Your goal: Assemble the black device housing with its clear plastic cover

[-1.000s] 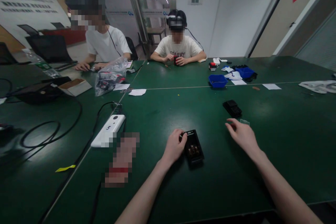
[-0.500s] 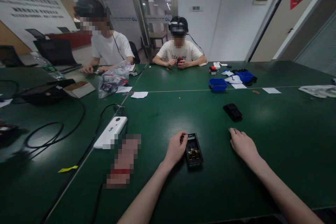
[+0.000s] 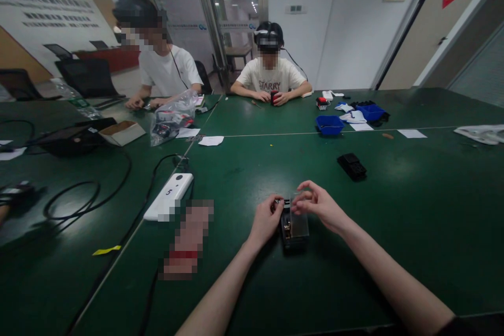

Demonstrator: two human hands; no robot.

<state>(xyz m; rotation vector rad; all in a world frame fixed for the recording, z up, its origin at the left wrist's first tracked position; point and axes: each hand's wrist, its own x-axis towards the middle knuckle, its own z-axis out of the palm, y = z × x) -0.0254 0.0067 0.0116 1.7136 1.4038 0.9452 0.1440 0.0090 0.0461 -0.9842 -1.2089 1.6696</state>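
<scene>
A black open-topped box (image 3: 293,244) with brass-coloured metal parts inside lies on the green table in front of me. My left hand (image 3: 266,221) grips its upper left edge, thumb and fingers closed on it. Over the box's right side, a clear, flat rectangular cover (image 3: 301,226) is tilted, and the brass parts show beside it. My right hand (image 3: 322,207) pinches this cover near its top, with some fingers raised. Whether the cover touches the box, I cannot tell.
A black ridged piece (image 3: 352,166) lies beyond my right hand. To the left are a white phone-shaped device (image 3: 173,192), a blurred-out patch and black cables. Across the table sit two people, near a blue tray (image 3: 329,125) and a plastic bag (image 3: 172,118).
My right hand has come left from the bare table to above the box, where the clear cover now shows in its fingers. My left hand stays on the box.
</scene>
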